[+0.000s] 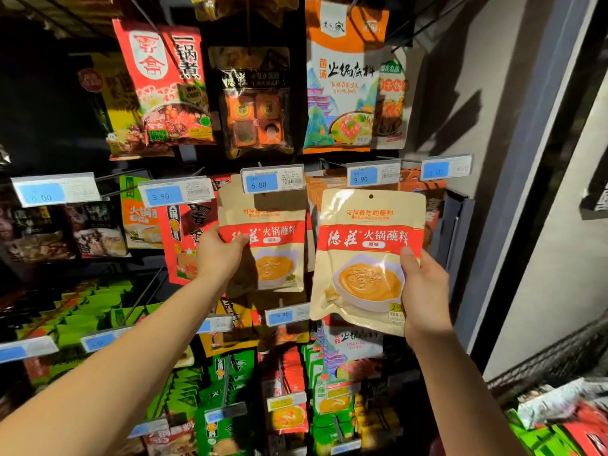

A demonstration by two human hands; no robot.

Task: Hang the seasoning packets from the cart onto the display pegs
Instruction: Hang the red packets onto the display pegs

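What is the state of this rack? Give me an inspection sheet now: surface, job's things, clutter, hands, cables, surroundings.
Surface: no table; a wall rack of pegs hung with many packets, with price tags in front.
Job's things: one beige sauce packet is held off the pegs, its top hole free; a matching packet hangs under the 6.80 tag; more packets lie in the cart.
Clutter: nothing seen.
Hands: left hand grips the matching packet's left edge; right hand grips the sauce packet's lower right edge.
Cables: nothing seen.
Surroundings: grey wall on the right; dim light.
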